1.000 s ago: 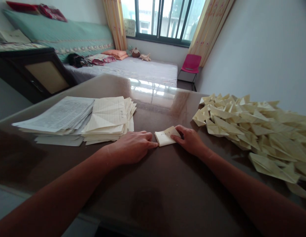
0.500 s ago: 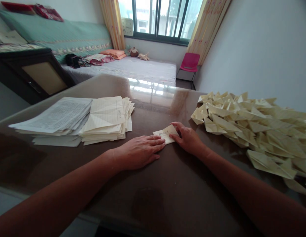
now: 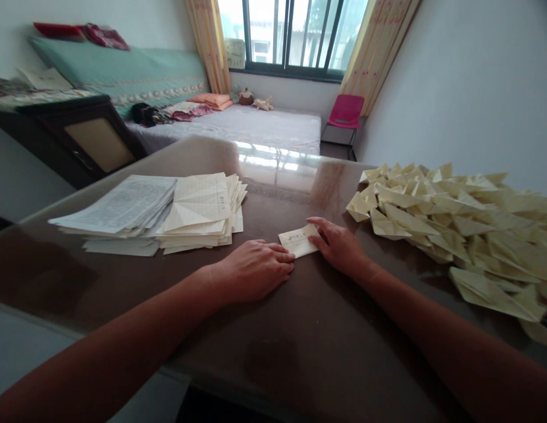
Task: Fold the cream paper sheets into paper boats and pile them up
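Note:
A small folded cream paper point(image 3: 299, 242) with printed characters lies on the brown table point(image 3: 273, 329) between my hands. My left hand point(image 3: 259, 267) rests flat on the table, its fingertips at the paper's lower left edge. At the paper's right end, my right hand point(image 3: 337, 245) grips it between thumb and forefinger. Cream lined sheets point(image 3: 198, 205) lie in a loose stack left of the hands, beside a stack of white printed sheets point(image 3: 123, 205). Many folded cream paper pieces point(image 3: 458, 217) are heaped on the right side.
Beyond the table stand a bed point(image 3: 273, 123) and a pink chair point(image 3: 345, 111) below a window. A dark cabinet point(image 3: 97, 138) is at the left. White wall point(image 3: 476, 88) rises at the right.
The camera view has shifted slightly, moving the scene right. My left fingers have drawn back a little from the top of the folded paper, showing more of its print. My right hand keeps its grip.

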Demonstrator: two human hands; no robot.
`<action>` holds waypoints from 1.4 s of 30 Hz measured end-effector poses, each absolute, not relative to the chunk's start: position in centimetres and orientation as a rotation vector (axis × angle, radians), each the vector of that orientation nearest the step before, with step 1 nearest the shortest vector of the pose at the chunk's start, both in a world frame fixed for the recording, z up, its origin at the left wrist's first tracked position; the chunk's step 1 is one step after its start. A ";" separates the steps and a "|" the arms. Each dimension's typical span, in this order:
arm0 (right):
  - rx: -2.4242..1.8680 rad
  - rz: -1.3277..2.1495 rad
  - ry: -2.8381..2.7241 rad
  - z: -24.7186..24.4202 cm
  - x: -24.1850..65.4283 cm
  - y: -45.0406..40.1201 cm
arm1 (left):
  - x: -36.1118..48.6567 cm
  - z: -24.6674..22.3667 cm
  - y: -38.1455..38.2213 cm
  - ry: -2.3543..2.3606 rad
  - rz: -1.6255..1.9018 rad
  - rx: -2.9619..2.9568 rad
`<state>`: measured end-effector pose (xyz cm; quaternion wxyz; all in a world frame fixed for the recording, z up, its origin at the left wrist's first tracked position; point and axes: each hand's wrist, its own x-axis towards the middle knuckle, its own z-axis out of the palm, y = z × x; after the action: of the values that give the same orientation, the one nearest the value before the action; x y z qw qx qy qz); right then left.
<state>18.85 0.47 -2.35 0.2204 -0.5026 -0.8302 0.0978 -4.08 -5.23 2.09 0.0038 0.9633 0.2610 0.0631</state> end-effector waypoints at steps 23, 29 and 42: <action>-1.086 -0.455 -3.001 0.4 17.4 -5.6 | -3.5 1.4 -5.3 0.958 0.250 3.070; -1.406 -0.588 -2.992 1.1 17.7 -6.1 | -3.4 1.6 -5.3 0.963 0.187 3.055; -1.423 -0.496 -2.973 2.0 17.4 -5.4 | -3.7 0.5 -3.7 1.461 0.477 2.730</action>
<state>17.36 -5.44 1.98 -0.0958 -0.4250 -0.8879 -0.1482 -3.71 -3.75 0.49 0.0042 0.8715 0.4662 0.1522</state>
